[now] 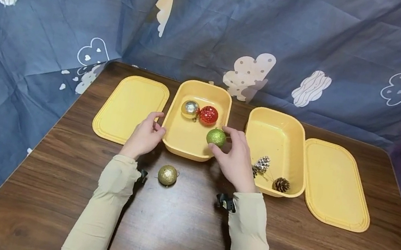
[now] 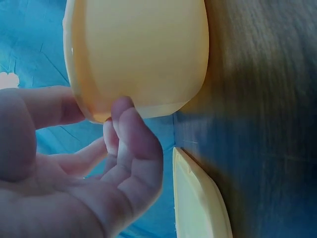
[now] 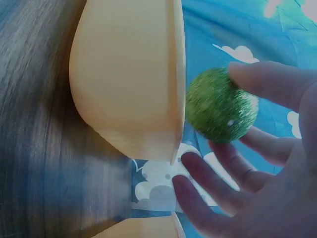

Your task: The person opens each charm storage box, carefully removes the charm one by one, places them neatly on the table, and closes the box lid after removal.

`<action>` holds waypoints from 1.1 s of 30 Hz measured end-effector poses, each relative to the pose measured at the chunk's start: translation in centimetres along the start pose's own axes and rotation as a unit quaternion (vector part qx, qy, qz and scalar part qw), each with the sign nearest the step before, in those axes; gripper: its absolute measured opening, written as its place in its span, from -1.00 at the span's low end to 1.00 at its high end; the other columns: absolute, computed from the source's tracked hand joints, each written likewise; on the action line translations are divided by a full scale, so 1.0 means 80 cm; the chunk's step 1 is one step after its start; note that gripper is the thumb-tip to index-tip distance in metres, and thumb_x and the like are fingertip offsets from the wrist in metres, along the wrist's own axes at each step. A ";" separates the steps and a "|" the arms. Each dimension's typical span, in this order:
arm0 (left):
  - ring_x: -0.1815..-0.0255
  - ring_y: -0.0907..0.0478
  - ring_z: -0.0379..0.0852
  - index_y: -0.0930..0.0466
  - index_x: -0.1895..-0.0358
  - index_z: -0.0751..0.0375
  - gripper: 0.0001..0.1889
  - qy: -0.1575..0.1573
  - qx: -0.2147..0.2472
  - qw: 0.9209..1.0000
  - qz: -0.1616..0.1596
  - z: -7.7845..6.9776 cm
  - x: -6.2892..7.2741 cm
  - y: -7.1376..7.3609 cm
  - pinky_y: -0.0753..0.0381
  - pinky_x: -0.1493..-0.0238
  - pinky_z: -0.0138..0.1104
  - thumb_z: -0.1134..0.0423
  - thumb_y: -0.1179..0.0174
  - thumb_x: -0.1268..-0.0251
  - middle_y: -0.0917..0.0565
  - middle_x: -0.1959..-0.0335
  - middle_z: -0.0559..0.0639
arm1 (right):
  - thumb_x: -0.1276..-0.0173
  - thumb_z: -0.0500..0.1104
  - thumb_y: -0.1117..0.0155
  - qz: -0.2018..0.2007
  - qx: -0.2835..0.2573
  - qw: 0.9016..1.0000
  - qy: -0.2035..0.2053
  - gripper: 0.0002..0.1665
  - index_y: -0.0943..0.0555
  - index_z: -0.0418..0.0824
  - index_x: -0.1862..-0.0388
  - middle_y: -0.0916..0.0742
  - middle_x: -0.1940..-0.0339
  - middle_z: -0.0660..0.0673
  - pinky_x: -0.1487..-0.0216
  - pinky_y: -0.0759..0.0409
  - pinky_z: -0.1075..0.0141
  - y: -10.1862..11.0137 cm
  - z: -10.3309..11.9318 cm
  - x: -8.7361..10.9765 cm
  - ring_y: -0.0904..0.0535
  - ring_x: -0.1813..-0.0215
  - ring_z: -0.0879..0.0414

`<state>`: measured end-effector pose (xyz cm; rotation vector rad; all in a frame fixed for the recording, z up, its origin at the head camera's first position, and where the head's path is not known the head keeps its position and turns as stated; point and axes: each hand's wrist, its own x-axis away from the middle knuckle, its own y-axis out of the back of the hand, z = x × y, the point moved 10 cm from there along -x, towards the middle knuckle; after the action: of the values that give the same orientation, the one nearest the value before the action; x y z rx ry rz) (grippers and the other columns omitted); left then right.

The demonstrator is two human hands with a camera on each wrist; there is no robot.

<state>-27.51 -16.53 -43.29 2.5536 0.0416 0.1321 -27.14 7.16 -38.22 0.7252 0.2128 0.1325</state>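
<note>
Green glittery ball (image 1: 216,138), pinched in the right hand (image 1: 237,161), hangs over yellow plastic box (image 1: 182,137) at four o'clock; left hand (image 1: 144,137) loosely spread.

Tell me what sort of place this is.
Likely an indoor tabletop work area: a dark wood-grain table, a blue cloud-print cloth hanging behind it, and a yellow tub holding a red bauble.

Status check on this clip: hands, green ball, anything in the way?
Left hand beside left container; right hand pinching green ball above container's rim level. Red ball and silver-gold ball inside; nothing visibly blocking.
</note>
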 end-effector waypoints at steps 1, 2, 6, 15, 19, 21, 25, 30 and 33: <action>0.29 -0.52 0.01 -0.24 -0.39 0.24 -0.47 0.000 0.003 1.000 0.000 0.001 0.000 0.000 -0.46 0.18 -0.27 0.23 0.00 -0.38 -0.55 0.22 0.15 | -0.22 -0.09 -0.38 -0.004 -0.006 1.000 0.004 -0.32 -0.43 -0.25 -0.29 -0.54 -0.07 -0.24 -0.04 -0.50 0.08 0.002 0.001 0.001 -0.51 -0.10 -0.10; 0.29 -0.51 0.01 -0.23 -0.40 0.24 -0.46 0.001 0.006 1.000 0.000 0.001 -0.001 0.000 -0.47 0.20 -0.28 0.24 0.00 -0.38 -0.54 0.22 0.15 | -0.22 -0.10 -0.39 -0.007 -0.015 1.000 0.007 -0.32 -0.42 -0.25 -0.29 -0.53 -0.08 -0.24 -0.05 -0.52 0.06 0.003 0.003 0.003 -0.52 -0.10 -0.10; 0.32 -0.49 -0.03 -0.24 -0.40 0.24 -0.47 0.002 0.014 1.000 0.001 -0.001 0.000 -0.001 -0.47 0.24 -0.31 0.27 0.00 -0.37 -0.53 0.20 0.15 | -0.20 -0.14 -0.42 -0.020 -0.041 0.999 0.026 -0.32 -0.43 -0.25 -0.28 -0.52 -0.08 -0.23 -0.09 -0.59 0.08 0.008 0.009 0.008 -0.54 -0.09 -0.07; 0.34 -0.47 -0.07 -0.27 -0.38 0.27 -0.48 -0.008 0.015 1.000 -0.001 -0.004 0.000 -0.002 -0.44 0.24 -0.33 0.32 0.01 -0.36 -0.50 0.22 0.14 | -0.11 -0.26 -0.47 -0.034 -0.118 0.991 0.063 -0.31 -0.47 -0.24 -0.25 -0.52 -0.11 -0.16 -0.04 -0.64 0.19 0.013 0.017 0.022 -0.57 -0.06 0.02; 0.33 -0.46 -0.07 -0.26 -0.39 0.26 -0.48 -0.007 0.017 1.000 -0.001 -0.004 0.000 -0.002 -0.44 0.24 -0.33 0.31 0.01 -0.36 -0.50 0.22 0.13 | -0.07 -0.27 -0.50 -0.029 -0.145 0.986 0.072 -0.28 -0.49 -0.19 -0.25 -0.54 -0.12 -0.10 -0.03 -0.63 0.21 0.014 0.019 0.028 -0.54 -0.05 0.10; 0.32 -0.45 -0.07 -0.25 -0.39 0.26 -0.48 -0.005 0.018 1.000 0.000 -0.004 0.000 -0.002 -0.44 0.24 -0.33 0.31 0.01 -0.36 -0.49 0.21 0.13 | -0.05 -0.30 -0.50 -0.026 -0.163 0.983 0.079 -0.29 -0.50 -0.18 -0.23 -0.54 -0.11 -0.09 -0.03 -0.63 0.26 0.015 0.021 0.031 -0.54 -0.05 0.12; 0.29 -0.45 -0.06 -0.25 -0.39 0.24 -0.48 -0.002 0.020 1.000 0.002 -0.003 0.000 -0.003 -0.44 0.22 -0.32 0.30 0.01 -0.37 -0.48 0.21 0.12 | -0.02 -0.35 -0.51 -0.023 -0.190 0.977 0.098 -0.31 -0.52 -0.19 -0.19 -0.53 -0.11 -0.10 -0.02 -0.61 0.36 0.018 0.027 0.038 -0.55 -0.03 0.08; 0.28 -0.44 -0.05 -0.25 -0.39 0.23 -0.48 -0.002 0.028 1.000 0.002 -0.002 -0.001 -0.004 -0.45 0.24 -0.33 0.32 0.01 -0.36 -0.46 0.22 0.10 | 0.01 -0.37 -0.52 -0.027 -0.207 0.972 0.108 -0.27 -0.51 -0.17 -0.20 -0.54 -0.12 -0.12 -0.05 -0.60 0.38 0.020 0.029 0.045 -0.57 -0.02 0.08; 0.28 -0.45 -0.06 -0.25 -0.39 0.25 -0.48 -0.006 0.028 1.000 0.003 -0.002 -0.001 -0.004 -0.45 0.27 -0.35 0.34 0.02 -0.36 -0.46 0.23 0.11 | 0.02 -0.38 -0.52 -0.032 -0.210 0.970 0.117 -0.27 -0.52 -0.20 -0.20 -0.53 -0.11 -0.12 -0.09 -0.59 0.37 0.022 0.030 0.049 -0.56 -0.05 0.14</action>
<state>-27.64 -16.22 -43.33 2.6104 0.0341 0.1194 -22.81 7.68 -35.89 0.2792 0.4188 0.1948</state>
